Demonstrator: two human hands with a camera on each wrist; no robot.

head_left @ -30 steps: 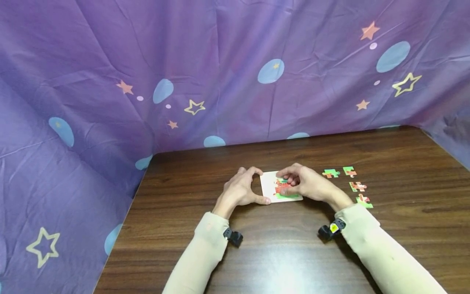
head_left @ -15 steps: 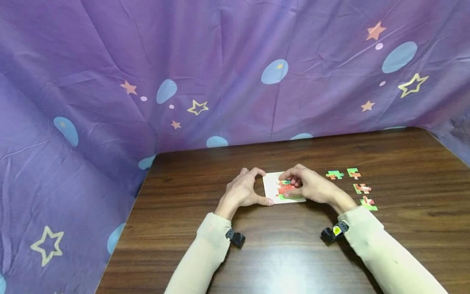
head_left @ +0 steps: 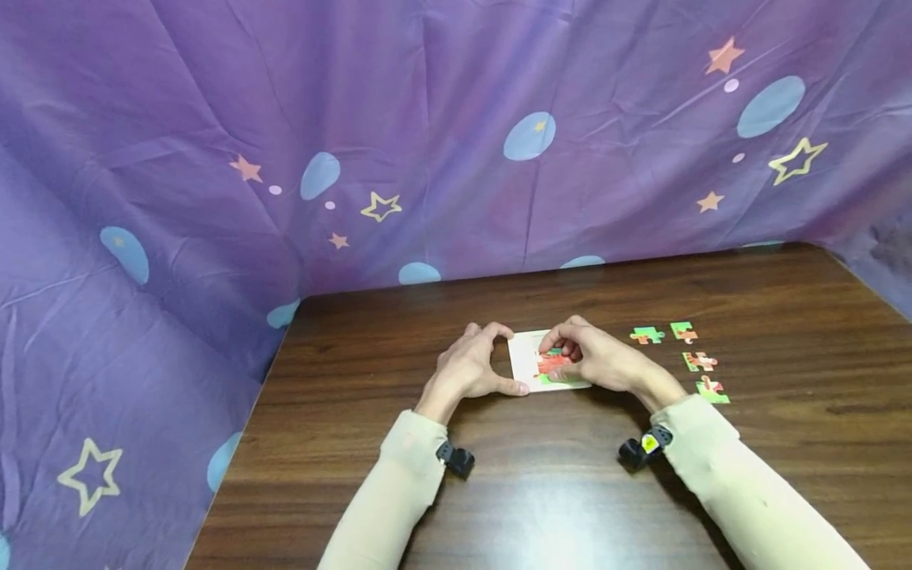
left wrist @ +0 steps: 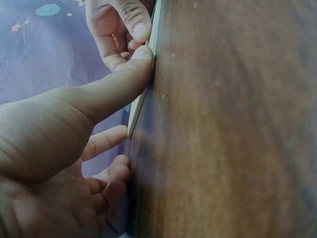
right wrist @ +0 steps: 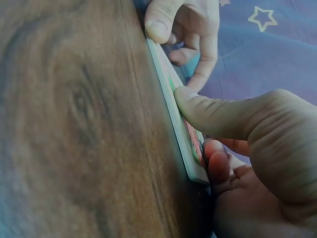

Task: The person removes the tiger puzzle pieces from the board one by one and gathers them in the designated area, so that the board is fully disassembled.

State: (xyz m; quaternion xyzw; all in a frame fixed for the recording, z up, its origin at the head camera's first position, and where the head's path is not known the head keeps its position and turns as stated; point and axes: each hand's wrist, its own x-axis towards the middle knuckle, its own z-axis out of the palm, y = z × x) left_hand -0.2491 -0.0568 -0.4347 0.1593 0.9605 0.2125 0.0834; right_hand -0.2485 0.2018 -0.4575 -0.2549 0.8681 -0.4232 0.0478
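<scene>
A white puzzle board (head_left: 523, 360) lies on the brown table, its inset picture red and green. My left hand (head_left: 466, 368) holds the board's left side, thumb at the near corner and index finger at the far one. In the left wrist view the thumb (left wrist: 121, 87) sits at the edge of the board. Over the picture, my right hand (head_left: 606, 356) pinches a red and green puzzle piece (head_left: 552, 362) between thumb and index finger, low at the board's surface. The right wrist view shows that thumb (right wrist: 213, 111) on the picture; the palm hides the board's right part.
Several loose puzzle pieces lie right of the board: a green one (head_left: 647, 335), another (head_left: 682, 331) beside it, and red and white ones (head_left: 701, 362) nearer. A purple curtain (head_left: 456, 142) hangs behind the wooden table (head_left: 370, 332).
Both hands stay at the board with almost the same grip. The head view shifts slightly; the loose pieces keep their places.
</scene>
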